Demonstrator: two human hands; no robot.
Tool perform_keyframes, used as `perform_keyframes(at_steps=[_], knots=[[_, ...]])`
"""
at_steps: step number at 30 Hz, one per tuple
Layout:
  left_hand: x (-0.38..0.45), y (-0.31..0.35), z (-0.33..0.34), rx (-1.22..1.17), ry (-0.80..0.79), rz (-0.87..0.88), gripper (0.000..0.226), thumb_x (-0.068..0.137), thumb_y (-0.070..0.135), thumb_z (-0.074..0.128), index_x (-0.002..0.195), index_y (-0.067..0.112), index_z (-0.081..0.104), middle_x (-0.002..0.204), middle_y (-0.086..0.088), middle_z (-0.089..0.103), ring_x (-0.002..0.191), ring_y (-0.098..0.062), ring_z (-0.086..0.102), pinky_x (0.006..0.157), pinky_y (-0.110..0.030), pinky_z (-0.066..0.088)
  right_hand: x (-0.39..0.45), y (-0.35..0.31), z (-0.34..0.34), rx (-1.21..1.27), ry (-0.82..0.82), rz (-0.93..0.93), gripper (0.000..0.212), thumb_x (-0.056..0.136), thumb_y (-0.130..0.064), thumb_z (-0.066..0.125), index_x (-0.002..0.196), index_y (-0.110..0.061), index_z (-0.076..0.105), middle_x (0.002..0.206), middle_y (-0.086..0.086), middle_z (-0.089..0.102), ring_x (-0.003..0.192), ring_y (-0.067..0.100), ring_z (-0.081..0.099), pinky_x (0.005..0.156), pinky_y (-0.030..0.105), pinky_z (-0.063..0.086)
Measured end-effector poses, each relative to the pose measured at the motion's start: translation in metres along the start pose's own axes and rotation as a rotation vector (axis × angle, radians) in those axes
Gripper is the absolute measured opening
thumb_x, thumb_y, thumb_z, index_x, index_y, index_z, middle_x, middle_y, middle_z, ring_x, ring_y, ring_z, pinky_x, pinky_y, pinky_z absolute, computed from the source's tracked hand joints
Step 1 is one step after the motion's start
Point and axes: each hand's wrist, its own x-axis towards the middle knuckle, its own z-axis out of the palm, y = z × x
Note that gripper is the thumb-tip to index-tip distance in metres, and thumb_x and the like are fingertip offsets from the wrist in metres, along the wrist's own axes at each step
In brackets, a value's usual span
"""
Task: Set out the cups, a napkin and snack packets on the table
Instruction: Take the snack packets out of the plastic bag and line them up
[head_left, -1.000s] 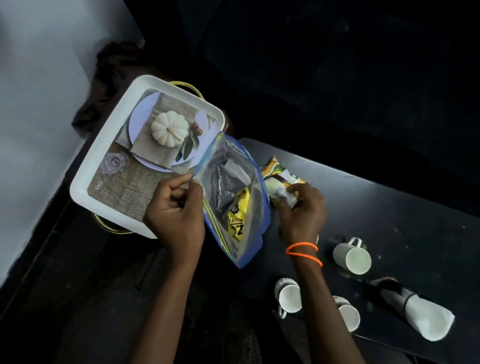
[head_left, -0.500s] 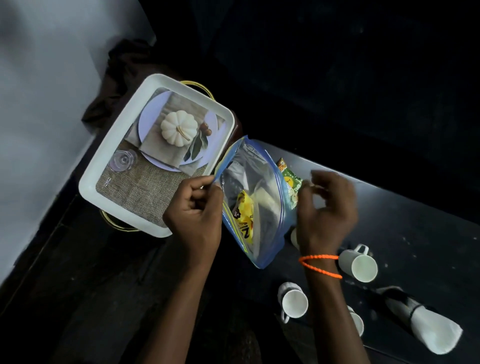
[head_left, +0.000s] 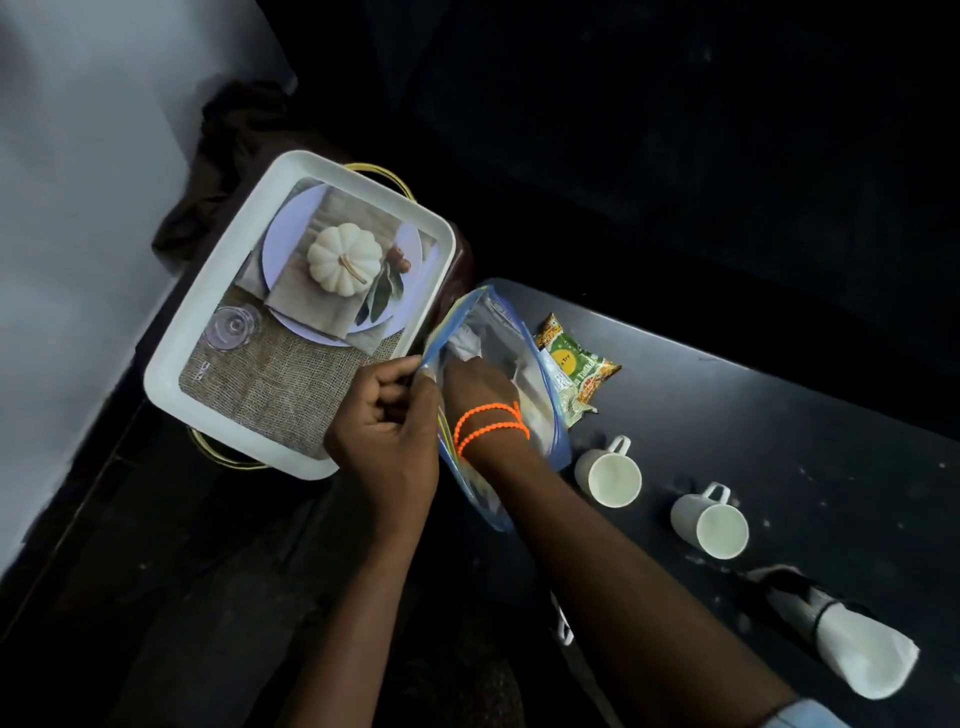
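My left hand (head_left: 384, 436) pinches the open rim of a clear zip bag (head_left: 524, 415) with a blue edge, holding it up over the near end of the black table (head_left: 779, 431). My right hand (head_left: 480, 387), an orange band on its wrist, reaches into the bag's mouth, and its fingers are hidden inside. A green and yellow snack packet (head_left: 576, 364) lies on the table just right of the bag. Two white cups (head_left: 608, 473) (head_left: 709, 525) stand on the table. A rolled white napkin (head_left: 852, 649) lies at the right.
A white tray (head_left: 171, 374) with a pumpkin picture and gold handles sits left of the bag, off the table's end. A third cup's handle (head_left: 563, 629) peeks out under my right forearm. A pale wall runs along the left.
My right hand has let go of the green packet, which now lies on the table, and has moved left into the bag. My left hand keeps its hold on the bag's rim.
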Motion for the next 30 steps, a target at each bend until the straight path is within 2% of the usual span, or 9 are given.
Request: perform_keyframes(at_steps=[4, 7, 10, 13, 16, 20, 23, 27, 30], knots=[[0.003, -0.006, -0.004, -0.004, 0.021, -0.042, 0.021, 0.085, 0.004, 0.072, 0.095, 0.023, 0.075, 0.064, 0.017, 0.067, 0.059, 0.001, 0.061, 0.063, -0.013, 0.048, -0.022, -0.005, -0.021, 0.131, 0.078, -0.079, 0.023, 0.098, -0.015, 0.051, 0.116, -0.008, 0.064, 0.114, 0.019, 0.068, 0.105, 0.04, 0.067, 0.08, 0.036, 0.052], [0.012, -0.014, -0.008, 0.008, 0.064, -0.095, 0.016, 0.083, 0.015, 0.072, 0.092, 0.028, 0.073, 0.07, 0.004, 0.069, 0.065, -0.006, 0.062, 0.068, -0.028, 0.052, -0.056, -0.013, -0.052, 0.204, 0.204, -0.116, 0.022, 0.089, -0.022, 0.056, 0.104, -0.013, 0.069, 0.103, 0.015, 0.071, 0.098, 0.039, 0.066, 0.069, 0.032, 0.039], [0.019, -0.023, -0.017, 0.035, 0.091, -0.134, 0.013, 0.084, 0.016, 0.075, 0.091, 0.027, 0.075, 0.076, -0.012, 0.071, 0.07, -0.017, 0.063, 0.072, -0.042, 0.056, -0.095, -0.014, -0.093, 0.415, 0.434, -0.158, 0.021, 0.08, -0.026, 0.06, 0.095, -0.02, 0.074, 0.094, 0.003, 0.074, 0.09, 0.026, 0.069, 0.072, 0.031, 0.052], [0.023, -0.024, -0.022, 0.067, 0.102, -0.13, 0.012, 0.083, 0.016, 0.076, 0.092, 0.024, 0.076, 0.072, -0.01, 0.067, 0.066, -0.016, 0.06, 0.07, -0.042, 0.054, -0.117, 0.009, -0.131, 0.678, 0.671, -0.203, 0.027, 0.075, 0.004, 0.073, 0.091, -0.018, 0.075, 0.089, -0.002, 0.074, 0.087, 0.014, 0.07, 0.082, 0.028, 0.055], [0.024, -0.02, -0.024, 0.042, 0.113, -0.132, 0.018, 0.083, 0.014, 0.073, 0.087, 0.032, 0.073, 0.066, 0.0, 0.062, 0.063, -0.012, 0.057, 0.07, -0.036, 0.05, -0.112, 0.049, -0.145, 0.985, 0.79, -0.124, 0.021, 0.079, 0.01, 0.074, 0.089, -0.008, 0.069, 0.09, 0.013, 0.074, 0.085, 0.033, 0.072, 0.082, 0.045, 0.06], [0.02, -0.018, -0.023, -0.006, 0.092, -0.124, 0.027, 0.086, 0.007, 0.072, 0.088, 0.034, 0.071, 0.058, 0.014, 0.06, 0.053, 0.0, 0.056, 0.061, -0.019, 0.048, -0.073, 0.101, -0.113, 1.489, 0.684, 0.156, 0.024, 0.085, 0.005, 0.072, 0.088, -0.017, 0.062, 0.096, 0.013, 0.069, 0.089, 0.036, 0.071, 0.075, 0.05, 0.06], [0.014, -0.02, -0.022, 0.004, 0.092, -0.126, 0.025, 0.087, 0.01, 0.074, 0.088, 0.035, 0.072, 0.065, 0.0, 0.059, 0.062, -0.013, 0.057, 0.066, -0.031, 0.05, -0.037, 0.127, -0.059, 1.666, 0.521, 0.404, 0.021, 0.089, 0.01, 0.066, 0.097, -0.009, 0.062, 0.102, 0.018, 0.07, 0.088, 0.034, 0.068, 0.077, 0.049, 0.056], [0.01, -0.024, -0.024, -0.009, 0.063, -0.125, 0.021, 0.086, 0.015, 0.074, 0.088, 0.035, 0.072, 0.069, -0.007, 0.059, 0.065, -0.019, 0.056, 0.069, -0.038, 0.05, -0.014, 0.136, 0.007, 1.597, 0.392, 0.685, 0.021, 0.086, 0.013, 0.068, 0.095, -0.005, 0.062, 0.095, 0.022, 0.07, 0.073, 0.031, 0.069, 0.053, 0.034, 0.058], [0.01, -0.026, -0.026, -0.019, 0.035, -0.152, 0.017, 0.084, 0.018, 0.073, 0.088, 0.035, 0.074, 0.068, 0.0, 0.06, 0.064, -0.011, 0.056, 0.067, -0.031, 0.049, -0.015, 0.139, 0.025, 1.314, 0.473, 0.796, 0.032, 0.078, 0.003, 0.081, 0.104, -0.008, 0.064, 0.101, 0.015, 0.071, 0.091, 0.033, 0.071, 0.068, 0.036, 0.06]])
